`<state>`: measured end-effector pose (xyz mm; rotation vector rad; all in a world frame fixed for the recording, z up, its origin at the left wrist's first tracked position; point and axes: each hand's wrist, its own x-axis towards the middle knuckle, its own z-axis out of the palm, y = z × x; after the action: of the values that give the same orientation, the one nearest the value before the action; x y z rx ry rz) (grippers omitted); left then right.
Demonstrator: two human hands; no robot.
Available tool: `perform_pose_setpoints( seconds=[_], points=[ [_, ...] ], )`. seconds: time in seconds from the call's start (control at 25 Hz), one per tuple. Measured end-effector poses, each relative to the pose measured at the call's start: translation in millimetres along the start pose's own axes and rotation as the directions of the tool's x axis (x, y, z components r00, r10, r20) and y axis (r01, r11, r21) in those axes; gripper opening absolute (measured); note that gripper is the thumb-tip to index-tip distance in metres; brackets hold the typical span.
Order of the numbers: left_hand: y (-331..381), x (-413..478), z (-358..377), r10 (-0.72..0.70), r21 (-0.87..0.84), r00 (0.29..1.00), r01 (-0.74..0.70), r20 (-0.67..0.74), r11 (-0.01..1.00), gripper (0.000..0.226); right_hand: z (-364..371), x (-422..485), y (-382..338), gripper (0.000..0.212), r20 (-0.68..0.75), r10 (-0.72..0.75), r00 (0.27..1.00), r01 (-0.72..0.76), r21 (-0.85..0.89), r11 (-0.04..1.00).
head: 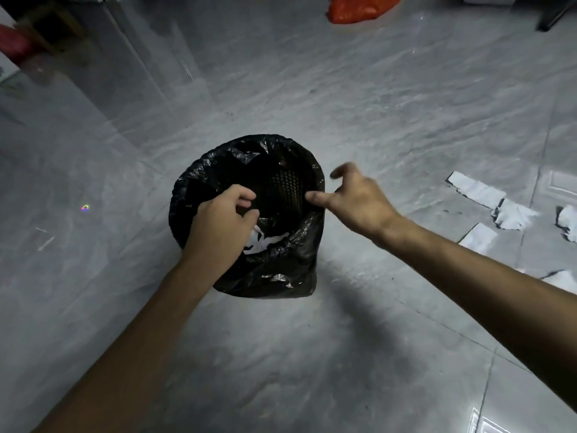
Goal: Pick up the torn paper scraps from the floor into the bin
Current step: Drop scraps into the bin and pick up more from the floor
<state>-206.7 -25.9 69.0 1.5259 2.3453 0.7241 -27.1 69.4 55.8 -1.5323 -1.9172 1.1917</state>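
A round bin (pixel 281 182) lined with a black plastic bag stands on the grey floor at the centre. White paper scraps (pixel 265 242) lie inside it near the front rim. My left hand (pixel 221 220) hovers over the bin's mouth with curled fingers; nothing shows in it. My right hand (pixel 352 198) is at the bin's right rim, fingers spread and empty. More torn white scraps (pixel 474 190) lie on the floor to the right, with others (pixel 515 215) beside them.
An orange plastic bag (pixel 359 7) sits at the far top. A dark furniture leg (pixel 552 17) stands at the top right. A glass or glossy panel (pixel 93 73) runs along the left. Grey floor tiles (pixel 312 354) surround the bin.
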Motion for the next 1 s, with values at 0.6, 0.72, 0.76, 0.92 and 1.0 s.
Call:
perform_pose_setpoints(
  seconds=[0.6, 0.72, 0.76, 0.92, 1.0],
  points=[
    [149, -44, 61, 0.340, -0.062, 0.920, -0.334, 0.195, 0.940, 0.019, -100, -101, 81, 0.012, 0.092, 0.249, 0.964, -0.259, 0.531, 0.807],
    [191, -50, 75, 0.467, -0.079, 0.865, -0.461, 0.183, 0.884, 0.018, -135, -112, 108, 0.024, 0.078, 0.235, 0.969, -0.241, 0.516, 0.822],
    [204, -52, 82, 0.500, -0.106, 0.842, -0.488, 0.203, 0.866, 0.018, -150, -116, 124, 0.022, 0.040, 0.259, 0.965, -0.247, 0.469, 0.848],
    [249, -54, 120, 0.539, -0.130, 0.721, -0.542, 0.435, 0.830, 0.027, -213, -140, 215, 0.011, -0.047, 0.349, 0.936, -0.350, -0.025, 0.936],
    [269, -52, 148, 0.496, -0.081, 0.626, -0.570, 0.601, 0.818, 0.030, -234, -146, 258, 0.010, 0.024, 0.359, 0.933, -0.330, -0.344, 0.879]
  ],
)
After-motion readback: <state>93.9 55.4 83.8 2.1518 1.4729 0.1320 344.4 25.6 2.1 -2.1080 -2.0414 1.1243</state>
